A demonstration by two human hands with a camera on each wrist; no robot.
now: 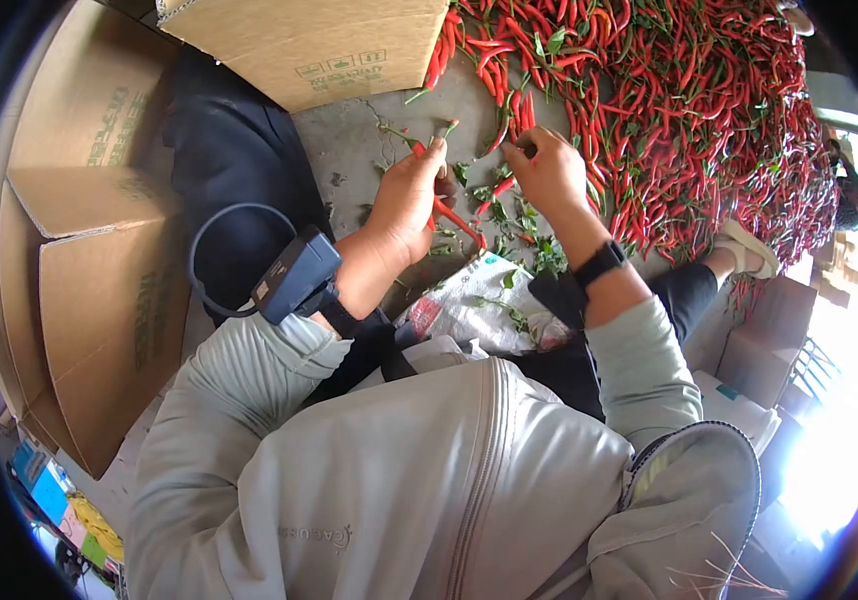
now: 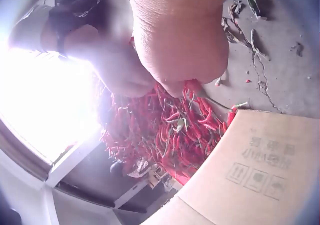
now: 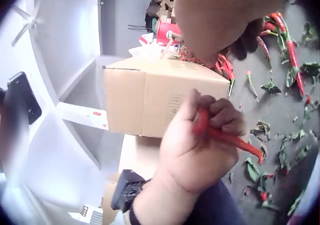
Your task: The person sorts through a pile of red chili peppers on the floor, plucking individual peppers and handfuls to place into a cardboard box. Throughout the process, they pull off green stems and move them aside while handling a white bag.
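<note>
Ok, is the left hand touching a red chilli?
Touching: the right wrist view shows the left hand holding a red chilli against its palm.

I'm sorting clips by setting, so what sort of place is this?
Probably a produce sorting or packing area: a large heap of red chili peppers lies on the cracked grey floor, and printed cardboard boxes stand close by.

Along the left edge of the floor point(image 1: 339, 145) we see brown cartons point(image 1: 109, 330) with green print; near its right edge, another cardboard box point(image 1: 771, 312); between them, a white sack point(image 1: 469, 295).
</note>
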